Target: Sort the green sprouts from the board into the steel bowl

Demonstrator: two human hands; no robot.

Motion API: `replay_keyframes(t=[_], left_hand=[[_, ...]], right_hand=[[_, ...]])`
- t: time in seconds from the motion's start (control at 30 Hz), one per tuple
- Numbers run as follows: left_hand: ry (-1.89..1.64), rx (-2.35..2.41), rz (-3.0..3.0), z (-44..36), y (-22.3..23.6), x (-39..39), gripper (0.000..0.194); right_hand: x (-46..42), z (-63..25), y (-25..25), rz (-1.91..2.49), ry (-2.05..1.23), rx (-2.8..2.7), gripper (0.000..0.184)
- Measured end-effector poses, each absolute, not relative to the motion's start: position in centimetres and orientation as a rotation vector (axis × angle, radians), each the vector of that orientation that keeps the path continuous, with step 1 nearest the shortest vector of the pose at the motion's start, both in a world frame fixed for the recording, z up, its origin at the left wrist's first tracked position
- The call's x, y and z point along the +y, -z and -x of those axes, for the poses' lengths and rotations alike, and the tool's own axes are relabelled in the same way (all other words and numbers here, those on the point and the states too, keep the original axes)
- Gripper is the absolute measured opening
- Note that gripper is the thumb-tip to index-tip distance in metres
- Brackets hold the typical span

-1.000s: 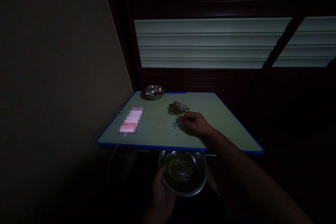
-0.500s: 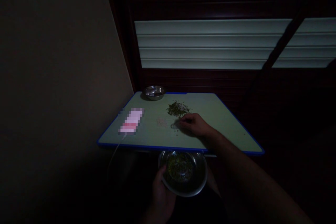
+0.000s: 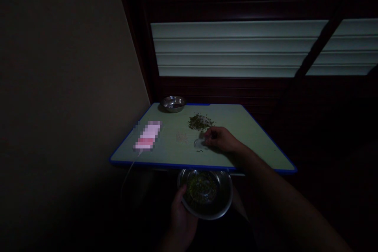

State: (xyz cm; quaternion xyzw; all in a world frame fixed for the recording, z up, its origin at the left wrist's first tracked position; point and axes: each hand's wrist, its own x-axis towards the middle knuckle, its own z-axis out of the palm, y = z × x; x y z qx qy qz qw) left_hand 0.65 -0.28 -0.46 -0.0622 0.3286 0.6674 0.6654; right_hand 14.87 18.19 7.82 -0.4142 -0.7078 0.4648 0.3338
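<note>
My left hand (image 3: 180, 220) grips the rim of a steel bowl (image 3: 223, 201) with green grains in it, held just below the near edge of a green table (image 3: 254, 141). My right hand (image 3: 222, 140) rests on the table top with its fingers curled together, fingertips down among a few scattered grains just below a pile of green and pale grains (image 3: 201, 122). What the fingertips pinch is too small to make out. A small patch of pale grains (image 3: 182, 138) lies to the left of that hand.
A second, smaller steel bowl (image 3: 173, 103) stands at the table's far left corner. A blurred pink and white flat object (image 3: 147, 135) with a cable lies at the left. A wall stands to the left and a dark shutter behind.
My right hand has shifted slightly, its fingertips working among the loose grains near the pile. The left hand and its bowl have stayed in place.
</note>
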Motion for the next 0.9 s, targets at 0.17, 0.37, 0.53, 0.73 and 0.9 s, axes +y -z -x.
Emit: replay_keyframes(t=[0.17,0.37,0.53,0.73,0.9], left_hand=[[-1.508,0.711,0.143,-0.7,0.3,-0.2,0.021],[-1.501,0.73,0.184,-0.7,0.2,-0.1,0.023],[-1.47,0.747,0.176,-0.6,0.1,-0.1,0.024],[-1.475,0.75,0.194,-0.6,0.0,-0.2,0.024],[-1.486,0.762,0.178,-0.6,-0.3,-0.2,0.022]], right_hand=[[16.5,-14.7,-8.5,1.141,-1.307,-1.939,0.023],[14.8,-14.8,-9.2,1.135,-1.316,-2.077,0.023],[13.6,-14.7,-9.6,1.103,-1.293,-2.19,0.021],[14.8,-14.9,-10.1,1.045,-1.467,-1.955,0.026],[19.0,-16.1,-10.1,1.157,-1.159,-1.72,0.033]])
